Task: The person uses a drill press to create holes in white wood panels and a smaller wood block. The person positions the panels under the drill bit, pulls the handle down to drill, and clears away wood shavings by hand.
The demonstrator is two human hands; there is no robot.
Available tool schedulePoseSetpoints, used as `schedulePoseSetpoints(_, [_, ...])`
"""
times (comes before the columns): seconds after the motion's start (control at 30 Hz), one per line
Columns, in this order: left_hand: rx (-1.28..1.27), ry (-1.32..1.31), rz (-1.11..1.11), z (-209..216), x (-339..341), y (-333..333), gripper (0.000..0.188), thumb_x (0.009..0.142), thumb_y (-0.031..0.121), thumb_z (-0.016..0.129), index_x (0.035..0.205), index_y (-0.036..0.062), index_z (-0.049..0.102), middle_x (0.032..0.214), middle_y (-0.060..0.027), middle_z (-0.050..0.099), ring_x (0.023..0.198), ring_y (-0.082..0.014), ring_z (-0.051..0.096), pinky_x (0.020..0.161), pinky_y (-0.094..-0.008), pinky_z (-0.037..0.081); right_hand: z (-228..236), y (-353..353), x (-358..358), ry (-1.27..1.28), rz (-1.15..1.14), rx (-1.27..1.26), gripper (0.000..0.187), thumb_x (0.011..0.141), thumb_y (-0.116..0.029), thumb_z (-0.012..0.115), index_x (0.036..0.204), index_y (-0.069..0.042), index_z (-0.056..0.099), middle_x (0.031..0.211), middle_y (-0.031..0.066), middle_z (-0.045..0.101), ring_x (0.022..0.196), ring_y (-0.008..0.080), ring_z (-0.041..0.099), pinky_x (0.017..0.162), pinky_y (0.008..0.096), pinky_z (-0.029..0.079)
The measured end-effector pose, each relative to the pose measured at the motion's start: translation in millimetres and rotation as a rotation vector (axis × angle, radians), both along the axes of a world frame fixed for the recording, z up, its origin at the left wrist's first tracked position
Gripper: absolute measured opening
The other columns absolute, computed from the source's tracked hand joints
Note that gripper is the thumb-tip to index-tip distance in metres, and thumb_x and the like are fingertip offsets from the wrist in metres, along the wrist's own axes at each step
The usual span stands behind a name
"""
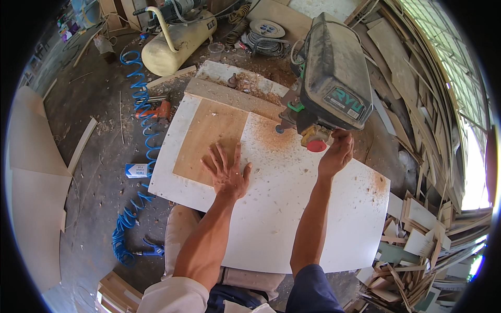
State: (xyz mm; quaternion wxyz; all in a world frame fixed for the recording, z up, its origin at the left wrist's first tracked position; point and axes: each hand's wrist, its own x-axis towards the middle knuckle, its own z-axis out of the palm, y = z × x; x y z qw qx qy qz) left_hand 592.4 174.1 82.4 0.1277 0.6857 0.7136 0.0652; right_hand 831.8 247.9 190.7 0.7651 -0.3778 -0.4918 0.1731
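Note:
My left hand (228, 175) lies flat with its fingers spread on a thin brown wooden panel (209, 122). The panel rests on a white board (271, 219), against a wooden fence strip (235, 99) along its far side. Over the board hangs the dusty head of a drill press (334, 73). Its bit (280, 128) is just beyond the panel's right corner, with sawdust around it. My right hand (339, 151) is raised beside the machine's yellow switch box with a red cover (316, 145). Its fingers are curled under the head's edge; what they grip is hidden.
A coiled blue air hose (136, 83) runs down the floor at left, past an orange cordless drill (156, 111) and a small blue-and-white box (136, 170). A cream air compressor (177, 47) and a cable reel (267, 39) stand behind. Wood offcuts (417, 235) pile up at right.

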Motion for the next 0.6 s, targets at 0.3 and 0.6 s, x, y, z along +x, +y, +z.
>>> schedulePoseSetpoints(0.3, [0.028,0.003,0.001,-5,0,-1,0.072,0.104,0.060,0.031,0.164,0.0255,0.014,0.167,-0.0276,-0.001,0.153,-0.0506,-0.005,0.115,-0.0754,-0.004,2,-1,-8,0.065,-0.008,-0.003,0.036,0.110,-0.024,0.041,0.083,-0.001,0.052,0.088,0.0048,0.048,0.089,0.0159,0.045,0.086,0.0320,0.039])
schedulePoseSetpoints(0.6, [-0.067,0.027,-0.002,4,-1,0,0.072,0.104,0.061,0.026,0.165,0.0277,0.006,0.168,-0.0263,-0.005,0.153,-0.0495,-0.008,0.115,-0.0742,-0.005,1,-2,-13,0.080,-0.043,-0.040,0.037,0.109,-0.025,0.041,0.083,-0.001,0.053,0.088,0.0046,0.049,0.086,0.0139,0.043,0.081,0.0290,0.036])
